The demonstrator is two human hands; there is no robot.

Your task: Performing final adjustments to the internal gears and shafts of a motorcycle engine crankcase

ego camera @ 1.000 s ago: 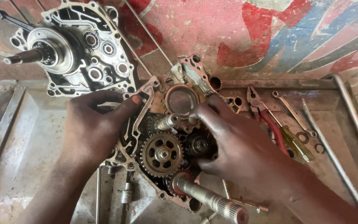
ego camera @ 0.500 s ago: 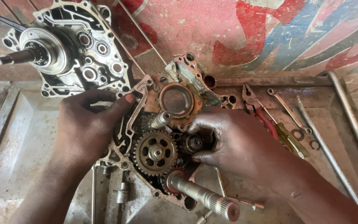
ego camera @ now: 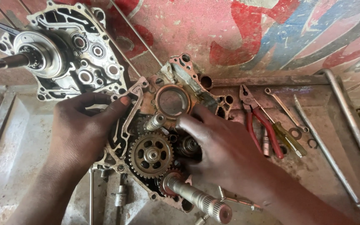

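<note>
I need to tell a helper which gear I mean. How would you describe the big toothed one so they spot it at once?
Start at the rusty open engine case half lying in the metal tray, between the left hand and right hand. Below its large round bearing hole sits the large steel spur gear. Unlike its smaller neighbours, its face carries a ring of round holes.

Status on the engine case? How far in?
Done: the crankcase is split, with the other case half set aside upper left. In hand: left hand steadies the open case; right hand works beside the large gear. Left: gears and splined shaft sit in place; pliers lie unused.
</note>
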